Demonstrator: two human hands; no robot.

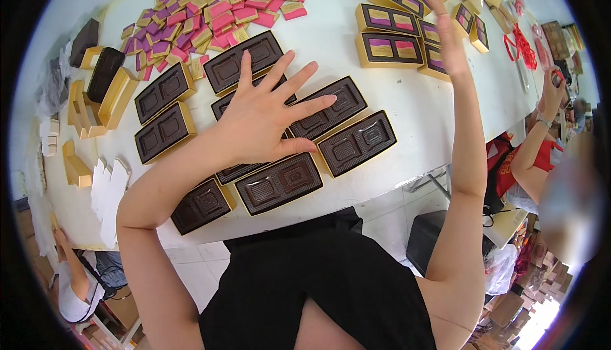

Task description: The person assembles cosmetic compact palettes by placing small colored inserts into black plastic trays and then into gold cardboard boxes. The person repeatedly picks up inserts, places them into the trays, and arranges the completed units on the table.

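My left hand (266, 117) is spread wide, palm down, above a group of gold boxes with dark brown two-compartment plastic trays, such as the near box (279, 184) and the right-hand box (358, 143). Nothing is in its fingers, and whether it touches a tray below cannot be told. My right hand (449, 41) is raised edge-on with fingers stretched out and holds nothing visible. Beside it stand several filled gold boxes (390, 49), each showing pink-and-gold or purple-and-gold wrapped pieces in the tray. A heap of such small flat wrapped pieces (223, 15) lies at the far side.
Gold box sleeves (113, 105) and a stack of dark trays (107, 73) are at the left, near white card strips (109, 191). Red ribbon (523, 47) lies at the far right of the white table (407, 159). Other people work at the right and lower left.
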